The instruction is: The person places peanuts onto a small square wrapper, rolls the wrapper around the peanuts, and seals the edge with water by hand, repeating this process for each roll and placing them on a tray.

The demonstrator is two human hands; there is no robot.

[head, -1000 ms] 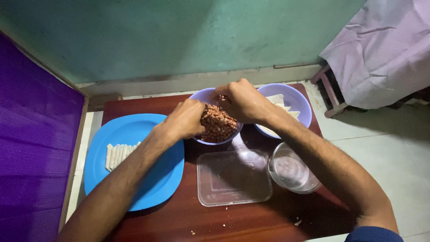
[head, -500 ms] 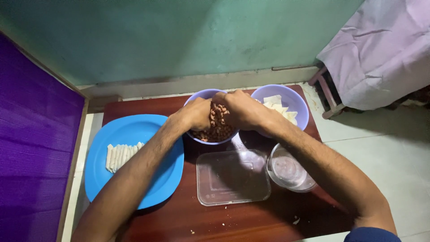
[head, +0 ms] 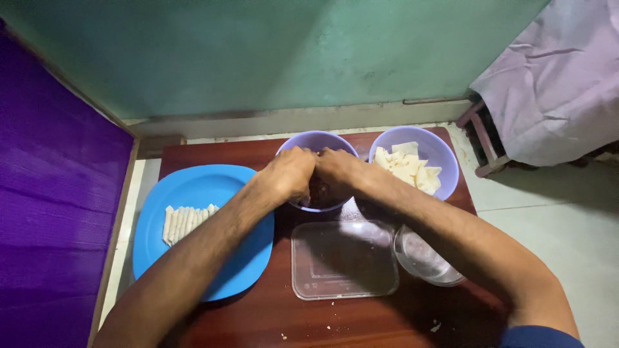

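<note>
Head view, left to right: round blue plastic plate [head: 213, 193] with pale rolled sticks [head: 186, 222] on brown wooden surface [head: 258, 319]. Left hand [head: 291, 174] and right hand [head: 335, 169] meet, closed on dark brown filling [head: 320, 192] inside lilac plastic bowl [head: 309, 142]. Second lilac bowl [head: 438, 151] holds pale wrappers [head: 406, 167].

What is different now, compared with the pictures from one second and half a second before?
Both hands have gone down into the purple bowl. The left hand and right hand now press together and cover the brown filling, which earlier sat heaped between them above the rim. The blue plate with its white rolls, the second bowl and the clear container have not moved.
</note>
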